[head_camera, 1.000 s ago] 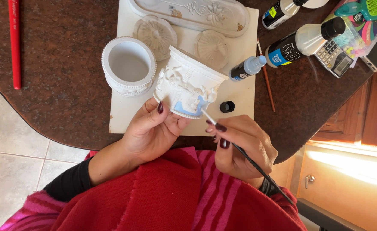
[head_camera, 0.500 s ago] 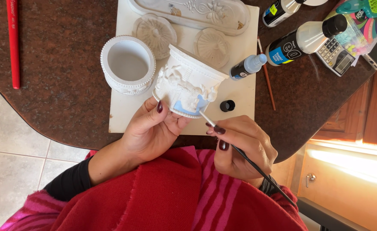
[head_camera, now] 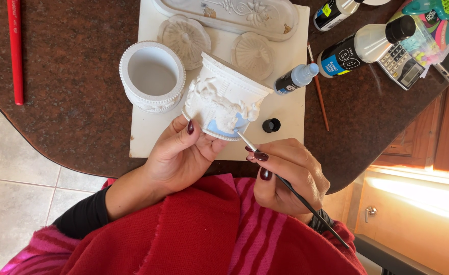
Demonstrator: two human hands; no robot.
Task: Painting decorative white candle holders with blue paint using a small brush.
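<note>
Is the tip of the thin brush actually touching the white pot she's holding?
Touching. The head view shows the brush tip meeting the blue patch on the white pot, with no gap.

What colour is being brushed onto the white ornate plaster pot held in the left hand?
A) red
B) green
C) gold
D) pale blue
D: the white ornate plaster pot in the left hand shows a pale blue patch near its base, right where the thin paintbrush held by the right hand touches it.

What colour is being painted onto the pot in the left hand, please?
Light blue, on the white pot, seen in the head view.
</note>
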